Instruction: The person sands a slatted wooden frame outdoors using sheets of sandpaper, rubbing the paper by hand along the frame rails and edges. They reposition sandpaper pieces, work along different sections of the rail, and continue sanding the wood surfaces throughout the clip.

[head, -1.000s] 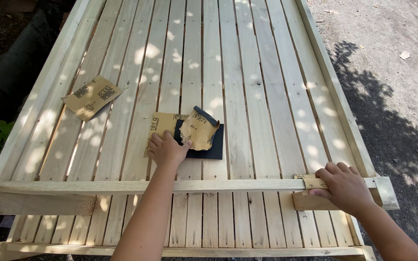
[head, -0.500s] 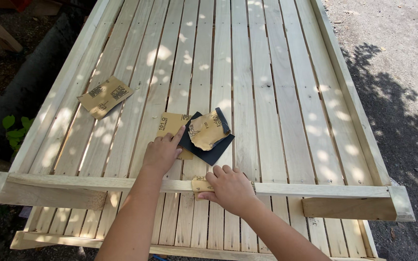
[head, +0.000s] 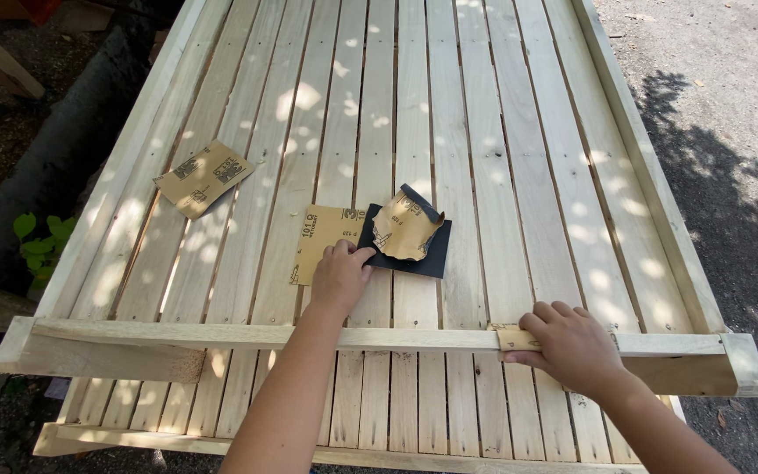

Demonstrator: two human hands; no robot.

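Observation:
My left hand (head: 340, 276) rests flat on a tan sheet of sandpaper (head: 318, 241) lying on a slatted wooden frame (head: 484, 132). Beside it lies a dark sandpaper sheet (head: 414, 254) with a curled tan piece (head: 405, 230) on top. My right hand (head: 570, 345) presses a small folded piece of sandpaper (head: 512, 339) against the wooden crossbar (head: 265, 334) that runs across the near end of the frame.
Another tan sandpaper sheet (head: 203, 177) lies on the slats at the left. A short wooden block (head: 107, 360) sits under the crossbar's left end. Bare ground (head: 730, 132) lies to the right, dirt and a green plant (head: 41, 233) to the left.
My right hand slid along the crossbar from the right end to the middle, then back toward the right. My left hand stayed on the tan sheet.

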